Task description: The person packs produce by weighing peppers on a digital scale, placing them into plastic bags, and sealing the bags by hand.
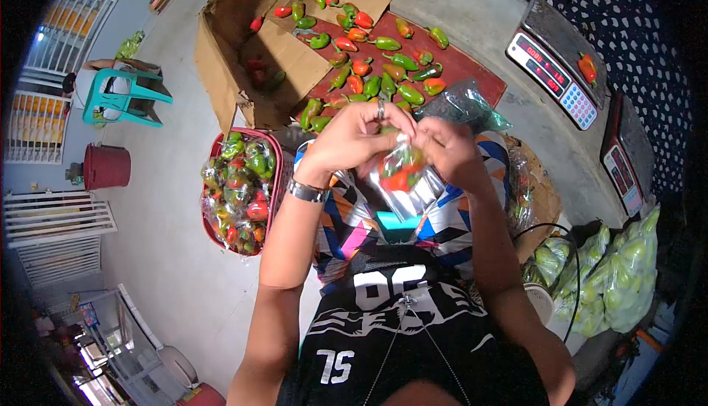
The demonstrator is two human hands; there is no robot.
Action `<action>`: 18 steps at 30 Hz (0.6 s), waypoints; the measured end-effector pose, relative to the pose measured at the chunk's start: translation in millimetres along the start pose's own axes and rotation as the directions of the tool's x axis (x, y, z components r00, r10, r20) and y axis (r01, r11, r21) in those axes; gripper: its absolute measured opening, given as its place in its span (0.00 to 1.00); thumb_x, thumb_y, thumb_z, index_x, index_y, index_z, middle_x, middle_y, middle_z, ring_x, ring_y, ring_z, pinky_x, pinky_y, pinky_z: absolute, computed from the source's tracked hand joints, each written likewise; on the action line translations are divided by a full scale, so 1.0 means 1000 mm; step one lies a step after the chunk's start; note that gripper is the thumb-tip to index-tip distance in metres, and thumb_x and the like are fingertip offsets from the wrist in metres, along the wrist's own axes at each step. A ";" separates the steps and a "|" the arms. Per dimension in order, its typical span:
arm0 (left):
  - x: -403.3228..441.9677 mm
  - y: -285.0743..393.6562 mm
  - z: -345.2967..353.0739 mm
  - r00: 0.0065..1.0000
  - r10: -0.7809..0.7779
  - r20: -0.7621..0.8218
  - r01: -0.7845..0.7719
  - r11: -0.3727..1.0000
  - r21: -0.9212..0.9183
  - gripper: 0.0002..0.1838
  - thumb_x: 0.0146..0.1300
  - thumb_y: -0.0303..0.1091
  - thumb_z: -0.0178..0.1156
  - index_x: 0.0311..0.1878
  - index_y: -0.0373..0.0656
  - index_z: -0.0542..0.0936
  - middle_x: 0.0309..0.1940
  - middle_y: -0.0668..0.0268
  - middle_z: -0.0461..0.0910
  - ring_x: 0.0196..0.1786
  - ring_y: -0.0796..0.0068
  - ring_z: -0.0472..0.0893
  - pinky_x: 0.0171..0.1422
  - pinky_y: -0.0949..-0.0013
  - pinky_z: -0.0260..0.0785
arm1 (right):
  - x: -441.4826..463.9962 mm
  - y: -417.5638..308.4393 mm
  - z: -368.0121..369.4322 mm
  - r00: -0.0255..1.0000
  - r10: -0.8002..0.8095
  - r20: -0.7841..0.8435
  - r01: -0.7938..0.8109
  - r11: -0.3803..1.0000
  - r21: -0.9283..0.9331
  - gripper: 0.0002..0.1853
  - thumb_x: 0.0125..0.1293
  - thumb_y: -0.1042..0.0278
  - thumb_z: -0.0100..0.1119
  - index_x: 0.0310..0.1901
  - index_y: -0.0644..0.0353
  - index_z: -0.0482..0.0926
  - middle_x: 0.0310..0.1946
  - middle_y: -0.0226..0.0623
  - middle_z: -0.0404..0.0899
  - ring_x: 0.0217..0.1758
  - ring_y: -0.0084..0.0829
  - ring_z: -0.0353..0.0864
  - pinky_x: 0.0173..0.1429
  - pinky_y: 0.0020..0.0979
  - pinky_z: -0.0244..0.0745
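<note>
A clear plastic bag of peppers [402, 174] hangs above my lap, with red and green ones inside. My left hand [363, 133], wearing a ring, is closed on the gathered neck of this bag. From the other side, my right hand [448, 151] pinches the same neck; its fingers are slightly blurred. Just beyond my hands, loose red and green peppers [411, 95] lie scattered over a dark red board [472, 67]. Beside my right hand is a stack of clear plastic bags [464, 107] on the board's near corner.
A red basket [276, 157] of bagged peppers stands at left, below an open cardboard box [221, 44]. Two digital scales [549, 74] sit at right, one bearing a pepper. Large bags of green produce [627, 277] stand lower right. A teal chair [122, 96] with someone nearby is farther left.
</note>
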State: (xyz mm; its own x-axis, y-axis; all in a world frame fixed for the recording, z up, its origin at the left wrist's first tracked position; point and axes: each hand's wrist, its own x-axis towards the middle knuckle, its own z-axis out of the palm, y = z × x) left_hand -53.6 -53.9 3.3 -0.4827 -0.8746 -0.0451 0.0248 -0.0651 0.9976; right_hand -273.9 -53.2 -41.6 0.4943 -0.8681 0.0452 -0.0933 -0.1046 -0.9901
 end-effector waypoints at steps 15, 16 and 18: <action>-0.017 -0.011 0.000 0.967 -0.248 -0.049 0.237 0.956 -0.173 0.09 0.74 0.25 0.62 0.54 0.35 0.81 0.45 0.63 0.87 0.44 0.80 0.84 0.51 0.73 0.77 | 0.024 -0.008 -0.021 0.627 -0.708 0.324 0.734 0.398 -0.551 0.22 0.52 0.73 0.72 0.52 0.57 0.84 0.41 0.34 0.83 0.44 0.40 0.85 0.45 0.38 0.81; -0.019 -0.016 -0.004 0.973 -0.229 0.008 0.226 0.953 -0.202 0.10 0.73 0.25 0.62 0.54 0.36 0.81 0.46 0.65 0.87 0.46 0.80 0.83 0.55 0.73 0.75 | 0.021 -0.010 -0.020 0.641 -0.685 0.346 0.736 0.420 -0.531 0.24 0.50 0.71 0.72 0.53 0.58 0.84 0.44 0.33 0.83 0.48 0.39 0.85 0.47 0.38 0.82; -0.022 -0.025 -0.009 0.980 -0.165 0.109 0.188 0.952 -0.241 0.10 0.73 0.24 0.63 0.54 0.36 0.81 0.47 0.67 0.86 0.49 0.80 0.83 0.59 0.73 0.74 | 0.016 -0.015 -0.017 0.647 -0.673 0.357 0.749 0.477 -0.459 0.23 0.51 0.70 0.72 0.53 0.57 0.84 0.44 0.32 0.82 0.47 0.39 0.85 0.47 0.38 0.82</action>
State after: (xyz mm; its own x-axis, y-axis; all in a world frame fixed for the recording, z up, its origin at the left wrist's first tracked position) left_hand -35.7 -37.9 -21.2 -0.5731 -0.7939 -0.2034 0.1438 -0.3418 0.9287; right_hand -279.2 -74.0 -24.0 0.6913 -0.3184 0.6486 -0.0707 -0.9232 -0.3778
